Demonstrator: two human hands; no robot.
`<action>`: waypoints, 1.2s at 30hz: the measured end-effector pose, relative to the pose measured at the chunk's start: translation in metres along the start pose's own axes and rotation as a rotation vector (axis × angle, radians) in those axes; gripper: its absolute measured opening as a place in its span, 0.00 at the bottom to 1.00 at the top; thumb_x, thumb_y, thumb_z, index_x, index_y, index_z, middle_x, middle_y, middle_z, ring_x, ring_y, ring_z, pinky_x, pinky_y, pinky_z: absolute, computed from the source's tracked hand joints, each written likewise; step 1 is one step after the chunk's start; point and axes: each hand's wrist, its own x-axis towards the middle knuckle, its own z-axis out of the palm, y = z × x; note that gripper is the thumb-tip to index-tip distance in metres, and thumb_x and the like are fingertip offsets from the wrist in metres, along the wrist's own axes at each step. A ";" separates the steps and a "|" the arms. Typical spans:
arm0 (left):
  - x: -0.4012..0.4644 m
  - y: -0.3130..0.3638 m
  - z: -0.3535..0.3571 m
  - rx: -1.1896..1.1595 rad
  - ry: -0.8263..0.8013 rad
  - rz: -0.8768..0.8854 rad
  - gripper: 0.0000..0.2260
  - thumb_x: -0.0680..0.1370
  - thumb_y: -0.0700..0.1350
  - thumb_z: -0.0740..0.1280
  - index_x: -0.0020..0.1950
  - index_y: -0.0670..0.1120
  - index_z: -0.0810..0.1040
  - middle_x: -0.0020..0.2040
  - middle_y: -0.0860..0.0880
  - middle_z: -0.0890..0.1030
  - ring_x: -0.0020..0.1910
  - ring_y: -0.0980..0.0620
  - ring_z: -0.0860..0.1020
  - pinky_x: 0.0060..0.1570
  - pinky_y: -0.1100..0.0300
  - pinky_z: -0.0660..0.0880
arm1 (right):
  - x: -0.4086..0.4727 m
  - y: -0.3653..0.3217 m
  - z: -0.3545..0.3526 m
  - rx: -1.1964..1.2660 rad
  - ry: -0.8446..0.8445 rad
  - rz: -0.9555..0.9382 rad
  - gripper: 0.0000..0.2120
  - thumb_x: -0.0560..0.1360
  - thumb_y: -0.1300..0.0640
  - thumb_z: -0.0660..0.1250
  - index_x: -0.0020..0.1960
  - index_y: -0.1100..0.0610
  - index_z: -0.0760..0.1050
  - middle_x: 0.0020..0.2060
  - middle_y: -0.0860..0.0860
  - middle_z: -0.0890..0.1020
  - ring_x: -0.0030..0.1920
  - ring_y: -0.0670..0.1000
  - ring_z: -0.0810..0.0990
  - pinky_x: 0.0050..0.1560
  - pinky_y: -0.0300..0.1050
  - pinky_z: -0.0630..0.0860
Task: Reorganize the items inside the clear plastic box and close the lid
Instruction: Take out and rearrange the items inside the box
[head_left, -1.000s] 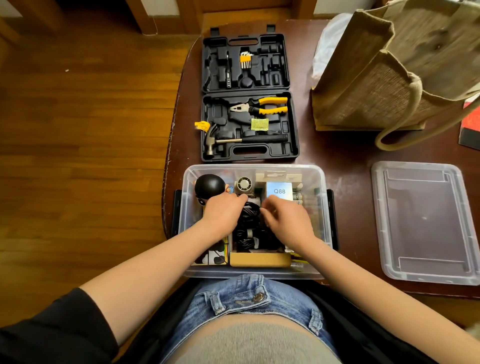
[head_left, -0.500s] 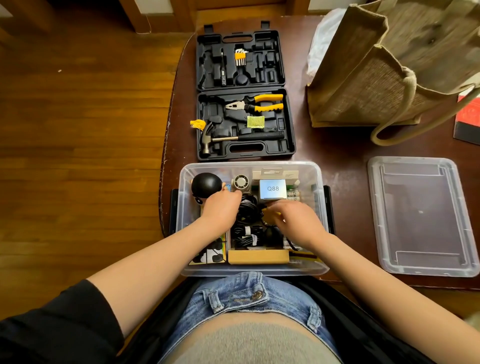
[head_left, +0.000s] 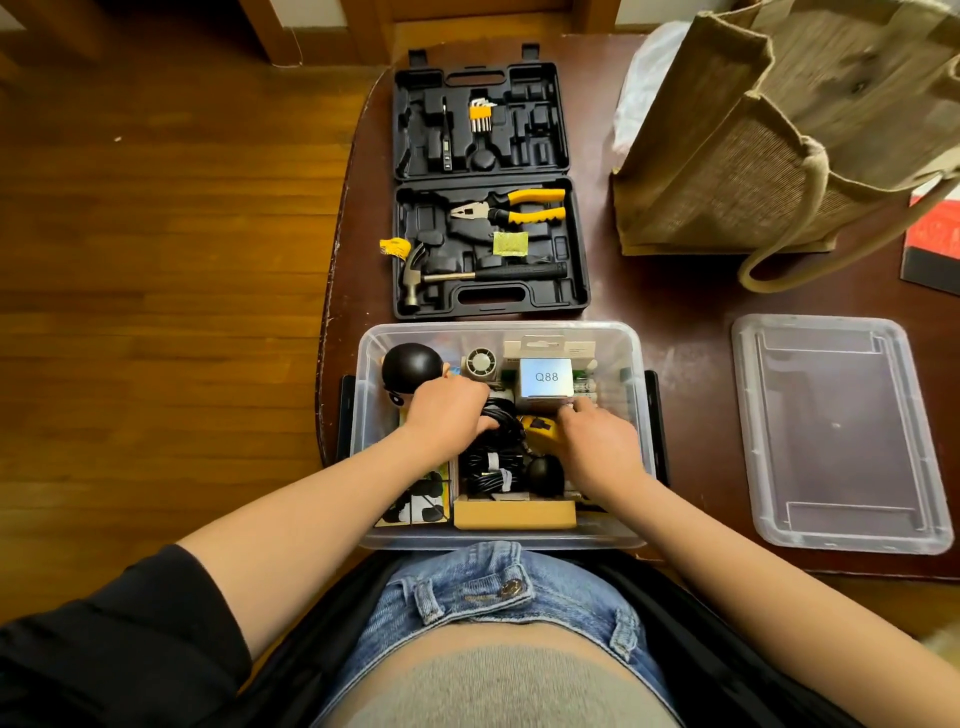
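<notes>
You are still sorting, so the job is only partly done. The clear plastic box (head_left: 631, 364) is sitting on the table (head_left: 675, 306) right in front of you, and it is full of stuff. Your left hand (head_left: 447, 418) is curling around the bundle of black cables (head_left: 493, 457) in the middle of the box. Your right hand (head_left: 597, 441) is reaching down beside the white box marked Q88 (head_left: 546, 378); I cannot tell if it is holding anything. The lid (head_left: 831, 431) is lying flat on the table, well off to your right, so closing is still waiting.

Now you are counting: one clear box, one lid, one cable bundle, one Q88 box, one black ball-shaped thing (head_left: 411, 365), one small round fan (head_left: 480, 361), one brown cardboard box (head_left: 514, 513). Behind the clear box one black tool case (head_left: 488, 187) is lying open, and one brown bag (head_left: 779, 135) is standing near it.
</notes>
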 end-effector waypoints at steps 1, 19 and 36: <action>0.000 -0.001 -0.001 -0.007 0.006 -0.012 0.17 0.78 0.57 0.63 0.56 0.45 0.77 0.52 0.46 0.81 0.51 0.44 0.79 0.44 0.52 0.74 | -0.001 0.001 -0.002 0.028 0.004 0.009 0.11 0.74 0.60 0.64 0.56 0.56 0.72 0.52 0.52 0.77 0.47 0.55 0.79 0.35 0.45 0.68; -0.002 0.003 0.000 -0.084 -0.045 -0.094 0.08 0.79 0.39 0.63 0.57 0.43 0.75 0.53 0.44 0.80 0.50 0.43 0.79 0.39 0.53 0.72 | -0.023 0.021 -0.028 0.252 -0.011 0.075 0.06 0.76 0.53 0.63 0.52 0.53 0.71 0.43 0.50 0.79 0.37 0.53 0.73 0.34 0.44 0.67; 0.008 -0.004 -0.012 -0.361 -0.435 0.104 0.15 0.78 0.55 0.65 0.48 0.44 0.82 0.45 0.46 0.82 0.47 0.47 0.77 0.47 0.56 0.67 | -0.030 0.012 -0.025 0.287 -0.085 0.013 0.09 0.75 0.56 0.64 0.54 0.52 0.70 0.49 0.51 0.79 0.46 0.57 0.78 0.38 0.46 0.72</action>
